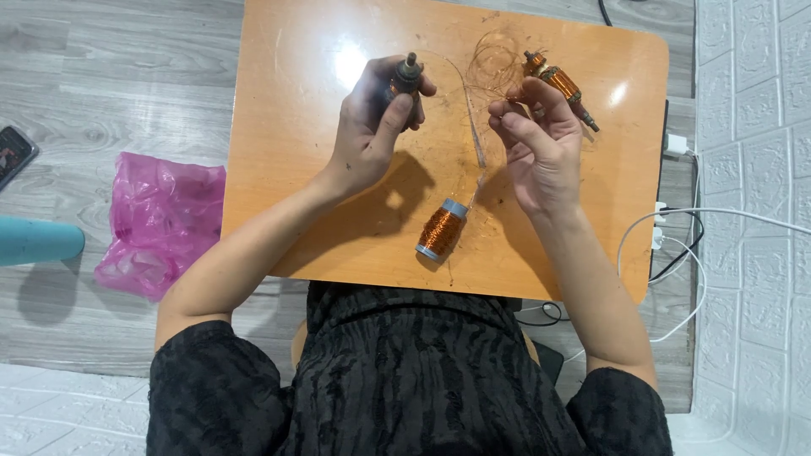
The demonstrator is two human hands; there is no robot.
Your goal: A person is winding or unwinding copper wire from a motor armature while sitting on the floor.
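- Two bare hands over a small orange table (pixel 279 169), both raised above the top.
- Left hand (pixel 372 127) is wrapped around a dark motor armature (pixel 404 84): fingers curled behind it, thumb pressed along the front. Its long axis runs away from the wrist, the shaft tip poking out past the fingertips, tilted slightly toward the other hand. Most of the body is hidden in the grip; only the top end and shaft are clear.
- Right hand (pixel 536 139) has its fingers drawn together at the tips, apparently pinching thin copper wire (pixel 494 63). The strand is too fine to see at the fingertips, so the pinch itself can't be confirmed.
- Loose loops of that wire lie between the two hands and just beyond the right fingertips; one strand trails down toward the spool.
- Wire spool (pixel 441 230) with copper winding and grey end flanges lies on its side near the right wrist, between both forearms, axis pointing diagonally up toward the right hand.
- Second armature (pixel 559 84), copper-wound, rests on the table just past the right fingers, partly hidden by them; axis diagonal, thin shaft end pointing to the outer side of that hand.
- Pink plastic bag (pixel 156 219) on the floor outside the left forearm.
- White cables (pixel 676 245) hang off the table edge outside the right forearm; their ends are cut off or hidden.
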